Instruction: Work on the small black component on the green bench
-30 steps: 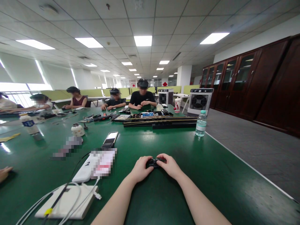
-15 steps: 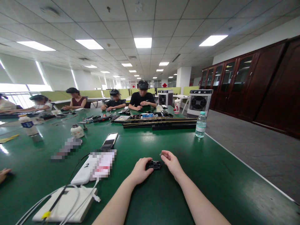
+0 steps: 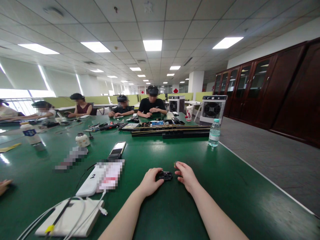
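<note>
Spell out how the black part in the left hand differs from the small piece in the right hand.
The black part is larger than the small piece. The black part is dark; the small piece looks paler. The left hand holds the black part by its left side, while the right hand pinches the small piece. Both are held one-handed.

- The left hand (image 3: 150,181) holds a small black thing (image 3: 167,176).
- The right hand (image 3: 187,177) pinches a tiny piece (image 3: 175,164).
- A bottle (image 3: 214,134) stands beyond the right hand.
</note>
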`<state>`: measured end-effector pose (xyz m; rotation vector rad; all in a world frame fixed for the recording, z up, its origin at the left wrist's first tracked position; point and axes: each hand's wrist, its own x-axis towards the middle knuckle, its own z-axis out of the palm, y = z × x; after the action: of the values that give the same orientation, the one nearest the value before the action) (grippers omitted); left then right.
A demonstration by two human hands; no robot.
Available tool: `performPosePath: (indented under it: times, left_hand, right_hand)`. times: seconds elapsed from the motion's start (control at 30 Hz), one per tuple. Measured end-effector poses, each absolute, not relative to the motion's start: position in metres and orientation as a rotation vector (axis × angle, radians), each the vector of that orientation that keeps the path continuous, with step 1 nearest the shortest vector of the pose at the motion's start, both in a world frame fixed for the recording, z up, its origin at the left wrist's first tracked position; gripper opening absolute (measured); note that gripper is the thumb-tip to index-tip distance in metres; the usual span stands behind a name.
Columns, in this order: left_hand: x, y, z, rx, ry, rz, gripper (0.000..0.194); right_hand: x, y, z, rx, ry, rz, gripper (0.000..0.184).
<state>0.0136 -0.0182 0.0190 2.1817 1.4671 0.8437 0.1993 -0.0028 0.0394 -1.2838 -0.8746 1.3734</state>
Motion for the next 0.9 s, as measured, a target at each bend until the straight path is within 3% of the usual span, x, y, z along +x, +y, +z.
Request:
performPosePath:
  times: [0.47,0.9]
  left_hand:
    - [0.0137,-0.019,0.0212,2.182,1.472,0.833,0.044]
    - [0.0139,-0.0181,0.0193,2.182,1.467,0.838,0.044]
  right_hand:
    - [0.2001,-0.0028,0.0414,-1.266,-0.83,1.421,0.02]
    - [0.1989,-0.0001,0.0356,-1.275,-1.068,1.251,0.031]
